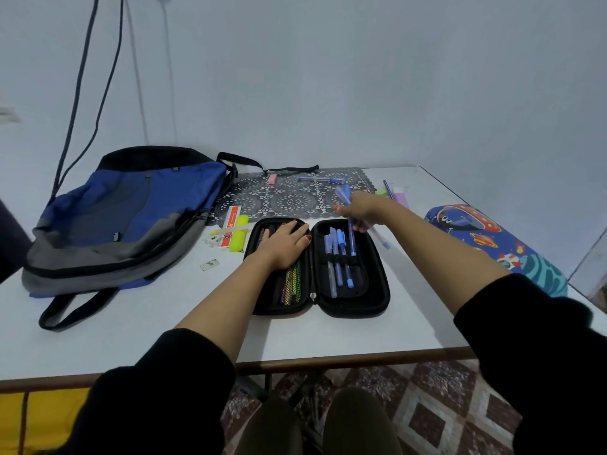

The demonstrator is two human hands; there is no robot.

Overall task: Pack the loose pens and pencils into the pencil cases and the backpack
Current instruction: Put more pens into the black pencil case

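— What is the person wearing?
— A plain black long-sleeved top. The left sleeve (157, 389) and the right sleeve (538, 339) are the same soft, dark cloth.
— Do the sleeves reach the wrists?
— No. Each ends in a bunched edge near the elbow, and the forearms below are bare.
— Anything on the hands?
— Red nail polish (308, 238). It shows on the thumb of the left hand (284, 246) and on a nail of the right hand (361, 208).
— And lower down?
— Dark olive-brown trousers (358, 421) over both knees.
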